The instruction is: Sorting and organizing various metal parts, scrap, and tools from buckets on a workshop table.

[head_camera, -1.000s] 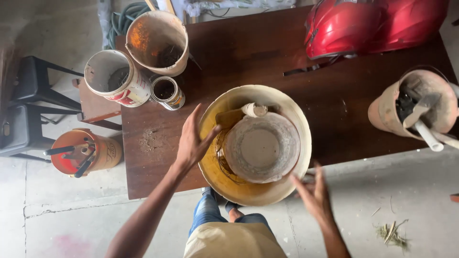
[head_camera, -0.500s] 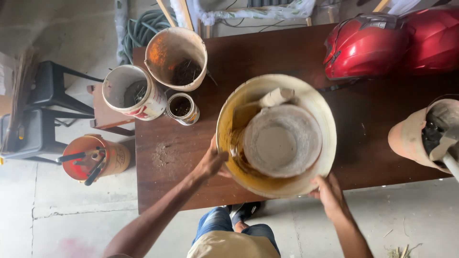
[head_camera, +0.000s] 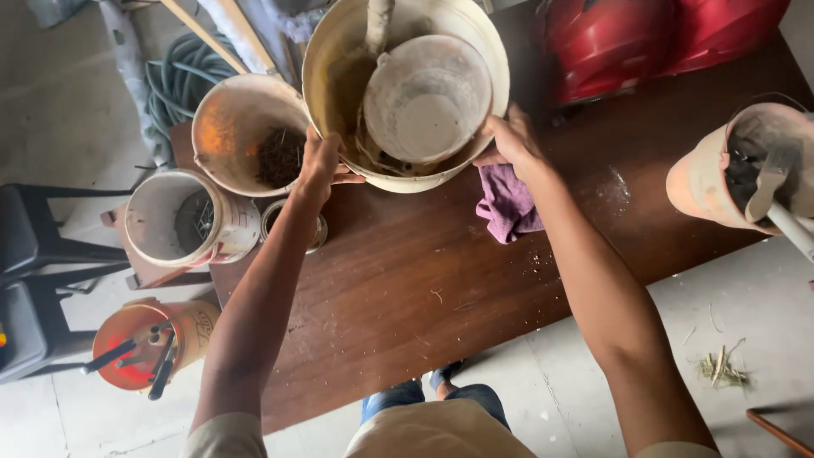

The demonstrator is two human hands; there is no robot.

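**A:** While both arms are stretched out, note the grip. The left hand (head_camera: 320, 166) is clamped on the near-left rim of the big cream bucket (head_camera: 339, 51), fingers curled over the edge. The right hand (head_camera: 511, 142) is closed on the near-right rim, opposite.

**B:** And where is the bucket?

**A:** At the far side of the brown table (head_camera: 407, 280), between the orange-stained bucket (head_camera: 229, 127) on its left and the red helmet (head_camera: 627, 42) on its right. Whether its base rests on the wood or hangs just clear, I cannot tell.

**B:** Contents?

**A:** A smaller grey pail (head_camera: 428, 97) nested inside, crusted with dried grey matter, and a handle (head_camera: 378, 21) sticking up at the far side. There is a yellow-brown residue on the inner wall.

**B:** Your judgement on handling?

**A:** Probably heavy, given one pail inside another plus the caked material. The wall looks like thin plastic, so it will likely flex if squeezed. The residue may make the inside rim slick. Two hands on opposite sides of the rim seems the sound hold, since the inner pail could shift if the load tips.

**B:** Anything nearby?

**A:** A purple rag (head_camera: 509, 208) lies just under the right wrist. A white paint can (head_camera: 191, 220) and a small tin (head_camera: 292, 222) sit near the left forearm.
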